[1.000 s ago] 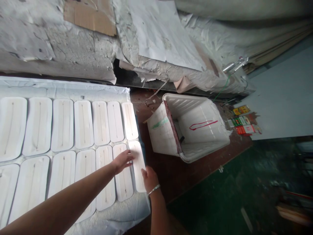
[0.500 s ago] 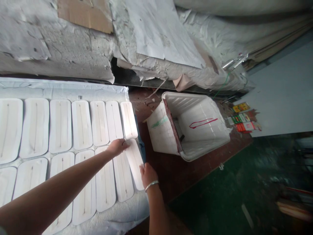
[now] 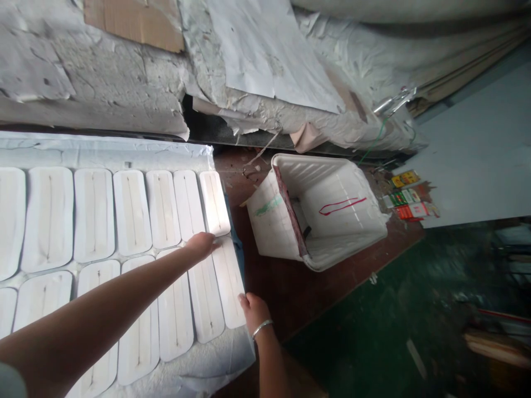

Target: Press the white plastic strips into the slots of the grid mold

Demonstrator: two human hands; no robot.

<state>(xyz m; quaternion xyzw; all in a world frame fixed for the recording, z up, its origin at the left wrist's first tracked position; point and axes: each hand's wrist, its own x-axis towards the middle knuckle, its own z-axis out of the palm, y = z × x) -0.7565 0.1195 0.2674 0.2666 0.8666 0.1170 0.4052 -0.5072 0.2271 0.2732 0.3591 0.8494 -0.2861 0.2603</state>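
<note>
At the surface's (image 3: pixel 124 152) right edge, I am pinning the end white moulded panel (image 3: pixel 228 282) under my flat left hand (image 3: pixel 202 245) and right hand (image 3: pixel 254 308), neither grip closed, risking nudging it overboard.

You have one view only, from the camera on your head, looking forward and down past your own arms. It sits close over the near corner of the white-covered table (image 3: pixel 199 367), your left hand (image 3: pixel 201 244) and right hand (image 3: pixel 255 310) low in the middle. Farther off to the right it takes in the white bin (image 3: pixel 332 221) on the floor
</note>
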